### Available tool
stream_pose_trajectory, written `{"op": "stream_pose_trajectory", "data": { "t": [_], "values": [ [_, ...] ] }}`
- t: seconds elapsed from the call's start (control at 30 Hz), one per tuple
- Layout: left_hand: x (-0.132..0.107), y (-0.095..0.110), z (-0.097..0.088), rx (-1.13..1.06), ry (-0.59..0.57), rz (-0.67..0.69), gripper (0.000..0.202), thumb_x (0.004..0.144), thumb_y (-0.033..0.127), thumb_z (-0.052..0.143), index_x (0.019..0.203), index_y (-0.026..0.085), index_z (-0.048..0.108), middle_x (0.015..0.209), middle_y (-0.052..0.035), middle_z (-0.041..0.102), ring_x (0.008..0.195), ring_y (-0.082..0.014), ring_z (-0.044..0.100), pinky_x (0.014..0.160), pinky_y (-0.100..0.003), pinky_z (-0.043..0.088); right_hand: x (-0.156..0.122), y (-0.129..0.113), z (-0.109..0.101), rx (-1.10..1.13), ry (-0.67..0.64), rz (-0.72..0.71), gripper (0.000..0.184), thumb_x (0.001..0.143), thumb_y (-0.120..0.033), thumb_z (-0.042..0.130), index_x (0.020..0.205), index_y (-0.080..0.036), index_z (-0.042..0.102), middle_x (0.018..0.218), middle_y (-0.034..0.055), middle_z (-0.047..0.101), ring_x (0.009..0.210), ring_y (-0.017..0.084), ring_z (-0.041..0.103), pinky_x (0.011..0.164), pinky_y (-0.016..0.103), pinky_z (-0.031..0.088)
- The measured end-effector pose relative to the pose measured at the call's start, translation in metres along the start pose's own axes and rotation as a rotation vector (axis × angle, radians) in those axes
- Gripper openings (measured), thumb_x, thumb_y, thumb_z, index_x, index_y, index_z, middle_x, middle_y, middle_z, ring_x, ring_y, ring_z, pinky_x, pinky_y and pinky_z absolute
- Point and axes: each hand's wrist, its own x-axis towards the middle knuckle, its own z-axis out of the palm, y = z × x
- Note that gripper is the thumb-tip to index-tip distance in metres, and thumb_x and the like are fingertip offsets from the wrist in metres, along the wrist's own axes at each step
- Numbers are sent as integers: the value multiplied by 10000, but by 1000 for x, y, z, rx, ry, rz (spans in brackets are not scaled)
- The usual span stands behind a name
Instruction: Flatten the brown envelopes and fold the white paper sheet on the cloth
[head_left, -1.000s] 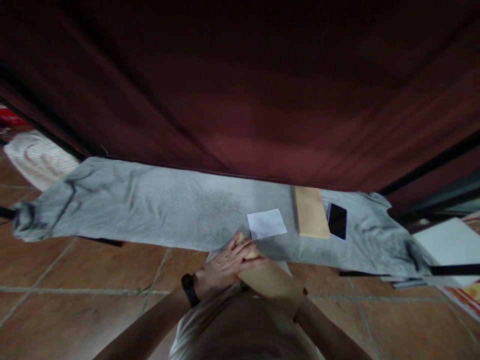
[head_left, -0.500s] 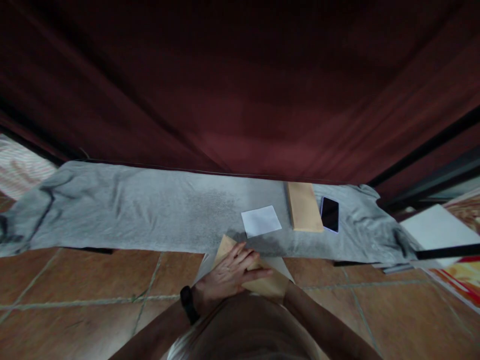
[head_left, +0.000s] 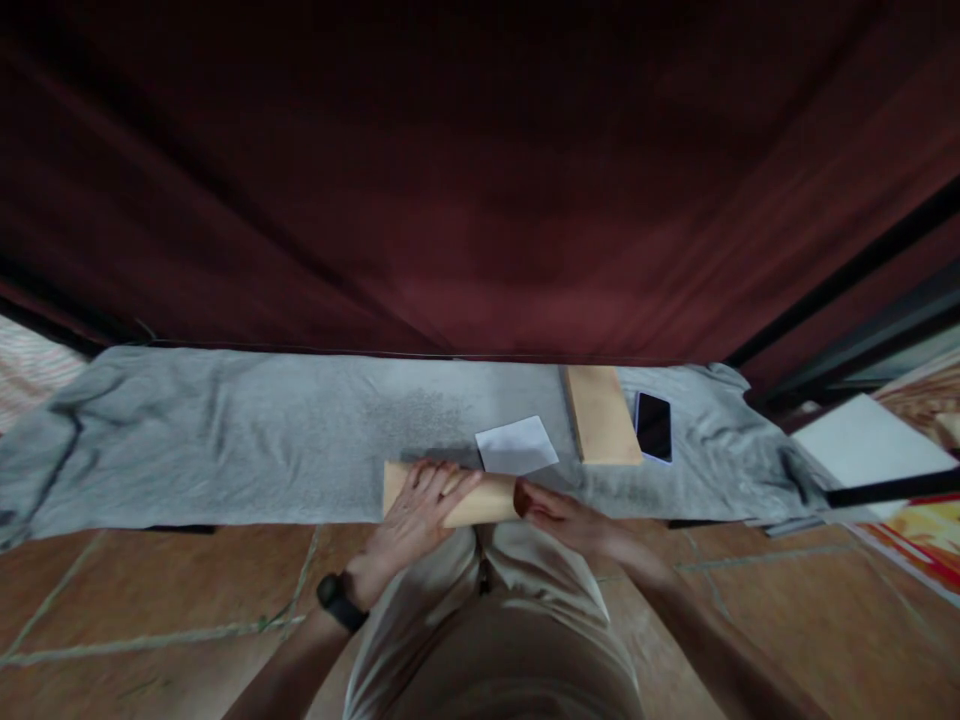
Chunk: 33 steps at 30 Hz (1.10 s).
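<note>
Light-brown, tube-shaped paper sleeve (head_left: 487, 498) lies crosswise in front of me at the near edge of the grey cloth-covered counter (head_left: 247, 430), above my beige trousers (head_left: 517, 560); whether it rests on the cloth, I cannot tell. My left hand (head_left: 420, 510) lies over its left part, fingers bent across the top and thumb spread apart from them. My right hand (head_left: 559, 515) is at the dark open end on the right, fingers close together and touching the rim. I cannot tell whether either grip is clamped on the paper, because the undersides are hidden. Just beyond the sleeve is a white rectangular sheet (head_left: 517, 446); right of that sits a flat tan rectangular slab (head_left: 604, 415), with a black-screened, purple-edged phone (head_left: 654, 427) just beside it. My left wrist wears a black band (head_left: 341, 602).
</note>
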Motion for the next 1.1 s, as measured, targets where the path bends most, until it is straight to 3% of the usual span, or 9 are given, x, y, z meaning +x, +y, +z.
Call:
{"op": "stream_pose_trajectory", "data": {
  "t": [0.07,0.13,0.27,0.43,0.6,0.77,0.87,0.97,1.1],
  "values": [
    [-4,-14,3,-16,89,-128,883,847,236,731,1614,266,294,1347,-150,588,1230,-342,578,1081,-533,455,7,18,-12,4,96,56,517,972,-382,548,1468,-241,572,1328,101,706,1103,227,703,988,396,565],
    [-9,-22,5,-67,195,-244,967,838,345,765,1624,201,220,1304,-173,582,1192,-360,592,1021,-528,501,19,34,-21,-62,300,111,494,970,-349,498,1439,-223,590,1324,121,705,1069,238,713,960,410,580],
    [-15,-19,3,-259,346,-350,1062,794,471,817,1595,219,168,1348,-172,527,1239,-369,563,1002,-549,523,46,54,-22,-433,575,132,543,959,-336,515,1480,-185,530,1362,171,659,1255,314,620,1050,489,519],
    [-15,0,-2,-466,516,-437,1091,701,554,878,1530,285,222,1372,-125,496,1259,-331,573,1059,-564,501,68,46,-4,-714,585,305,632,968,-379,591,1507,-74,464,1316,241,633,1213,357,596,1012,465,489],
    [-16,11,-3,-475,608,-359,1165,698,550,885,1564,296,150,1459,-164,448,1280,-313,579,1050,-523,515,76,39,-3,-784,532,407,481,932,-389,678,1337,-145,587,1197,172,658,1121,310,623,941,375,484],
    [-13,7,-7,-402,466,-451,1065,777,574,807,1566,263,163,1437,-175,459,1306,-350,546,1058,-564,506,83,47,-16,-640,522,420,349,892,-356,725,1156,-146,637,1136,180,685,1119,317,641,944,370,494],
    [-13,-4,-4,-213,273,-343,1001,826,456,791,1589,240,180,1421,-193,489,1353,-393,496,1101,-614,448,85,52,-20,-515,497,438,303,891,-316,693,1125,-128,650,1133,189,696,1106,324,664,953,389,502],
    [-14,-14,4,-49,104,-271,999,837,316,759,1627,230,153,1404,-190,513,1350,-401,498,1144,-650,374,82,59,-18,-368,511,347,235,897,-297,625,1082,-160,669,1117,156,714,1094,306,677,957,392,511],
    [-15,-18,13,-16,10,-373,1056,798,281,761,1649,243,137,1362,-157,542,1280,-379,537,1120,-603,405,71,67,-16,-64,610,236,280,900,-377,539,1084,-195,647,976,82,726,895,247,684,811,363,569]
  ]
}}
